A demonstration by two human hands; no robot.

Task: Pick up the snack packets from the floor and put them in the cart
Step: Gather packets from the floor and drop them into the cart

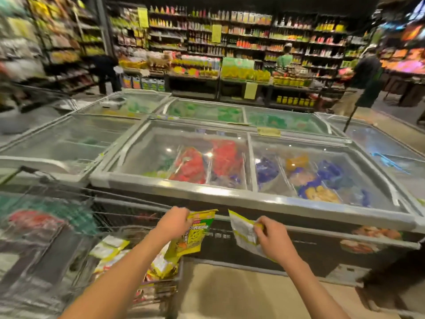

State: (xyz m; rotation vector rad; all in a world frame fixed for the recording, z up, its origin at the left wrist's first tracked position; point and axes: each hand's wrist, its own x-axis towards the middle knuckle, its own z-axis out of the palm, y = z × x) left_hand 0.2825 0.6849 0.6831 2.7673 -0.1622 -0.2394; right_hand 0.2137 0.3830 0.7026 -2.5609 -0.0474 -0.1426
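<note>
My left hand grips the top of a yellow-green snack packet, held upright just over the right edge of the wire cart. My right hand pinches a second packet with its white printed back showing, held to the right of the cart, in front of the freezer. Several more yellow and white snack packets lie inside the cart's basket.
A long glass-topped chest freezer with red, blue and yellow frozen packs stands directly ahead. Bare beige floor lies below my hands. Stocked shelves line the back wall, and people stand at the left and right of the far aisle.
</note>
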